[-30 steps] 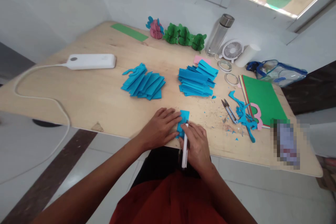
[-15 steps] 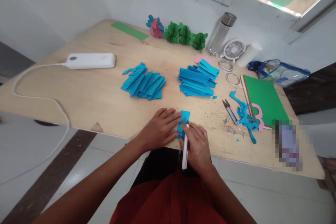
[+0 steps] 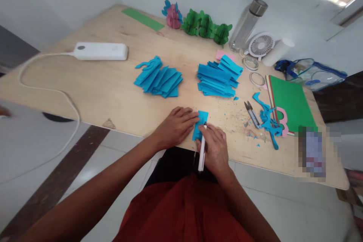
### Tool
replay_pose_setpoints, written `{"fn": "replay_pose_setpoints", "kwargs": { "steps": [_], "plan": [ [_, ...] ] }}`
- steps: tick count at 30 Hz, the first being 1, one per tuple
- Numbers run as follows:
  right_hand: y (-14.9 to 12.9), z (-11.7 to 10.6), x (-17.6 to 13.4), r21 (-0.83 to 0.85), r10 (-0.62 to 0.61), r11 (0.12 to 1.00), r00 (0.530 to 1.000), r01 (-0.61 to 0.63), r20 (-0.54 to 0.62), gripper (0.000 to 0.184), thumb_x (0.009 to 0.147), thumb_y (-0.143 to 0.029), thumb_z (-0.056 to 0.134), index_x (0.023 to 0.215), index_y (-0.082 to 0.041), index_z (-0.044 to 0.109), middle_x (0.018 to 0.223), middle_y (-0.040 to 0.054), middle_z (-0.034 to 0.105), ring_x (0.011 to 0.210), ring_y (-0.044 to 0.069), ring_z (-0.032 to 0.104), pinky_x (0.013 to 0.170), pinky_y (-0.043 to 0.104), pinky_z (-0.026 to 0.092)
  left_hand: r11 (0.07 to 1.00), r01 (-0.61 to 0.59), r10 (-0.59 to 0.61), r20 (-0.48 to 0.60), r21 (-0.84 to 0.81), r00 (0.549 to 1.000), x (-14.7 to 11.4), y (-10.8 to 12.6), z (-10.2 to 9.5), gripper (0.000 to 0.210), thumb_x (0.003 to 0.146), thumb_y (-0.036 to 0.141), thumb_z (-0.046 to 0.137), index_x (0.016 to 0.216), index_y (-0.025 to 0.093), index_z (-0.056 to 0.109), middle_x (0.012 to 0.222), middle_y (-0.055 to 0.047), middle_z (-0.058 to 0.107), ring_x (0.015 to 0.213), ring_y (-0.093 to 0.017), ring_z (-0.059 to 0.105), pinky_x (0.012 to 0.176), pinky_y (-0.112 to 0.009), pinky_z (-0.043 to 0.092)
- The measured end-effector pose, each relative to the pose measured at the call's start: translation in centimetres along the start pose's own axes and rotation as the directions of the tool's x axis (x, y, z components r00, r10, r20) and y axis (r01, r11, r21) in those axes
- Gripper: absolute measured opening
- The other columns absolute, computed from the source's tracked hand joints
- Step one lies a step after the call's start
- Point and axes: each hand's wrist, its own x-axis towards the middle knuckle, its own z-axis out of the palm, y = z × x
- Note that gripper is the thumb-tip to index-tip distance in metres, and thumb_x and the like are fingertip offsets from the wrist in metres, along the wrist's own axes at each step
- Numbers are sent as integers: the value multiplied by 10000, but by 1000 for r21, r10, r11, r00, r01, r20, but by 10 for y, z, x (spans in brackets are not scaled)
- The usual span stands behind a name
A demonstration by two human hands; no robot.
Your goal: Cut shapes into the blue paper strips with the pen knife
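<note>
A small strip of blue paper (image 3: 203,116) lies on the table near its front edge, between my hands. My left hand (image 3: 177,126) lies with fingers stretched out, its fingertips on the strip's left side. My right hand (image 3: 215,143) is closed around a white pen (image 3: 202,153), whose tip end points at the strip. The fingers of that hand cover part of the paper, so any mark under them is hidden. Beyond my hands are two piles of folded blue paper, a left pile (image 3: 160,79) and a right pile (image 3: 218,77).
Thread snips (image 3: 252,114) lie right of my hands, beside blue paper scraps (image 3: 266,115). Green sheets (image 3: 292,102) carry a pink paper cutout (image 3: 283,121). Tape rolls (image 3: 257,79), a small fan (image 3: 261,45) and a bottle (image 3: 246,24) stand farther back. A white power bank (image 3: 102,51) trails a cable.
The camera view has shifted, so the tabletop sits a little higher in the picture. My hands, the pen and the blue strip keep nearly the same places relative to one another.
</note>
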Motion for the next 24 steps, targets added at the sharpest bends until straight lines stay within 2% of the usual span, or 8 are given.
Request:
{"fn": "replay_pose_setpoints", "kwargs": {
  "steps": [9,24],
  "plan": [
    [0,1,0,-28,-12,1000,1000,12,-4,343,942,-212,550,1282,-179,581,1197,107,711,1224,261,580,1013,435,398,998,11,-11,2,68,1000,-1,0,5,376,943,199,417,1261,171,617,1404,-92,583,1266,-294,497,1061,-506,367],
    [-5,4,2,-75,13,997,1000,-13,-8,361,911,-156,554,1270,-181,583,1178,101,721,1240,259,566,989,420,389,991,-1,11,-73,137,997,-1,-1,9,324,973,234,465,1250,194,628,1386,-60,604,1281,-282,498,1064,-472,372]
  ]
}}
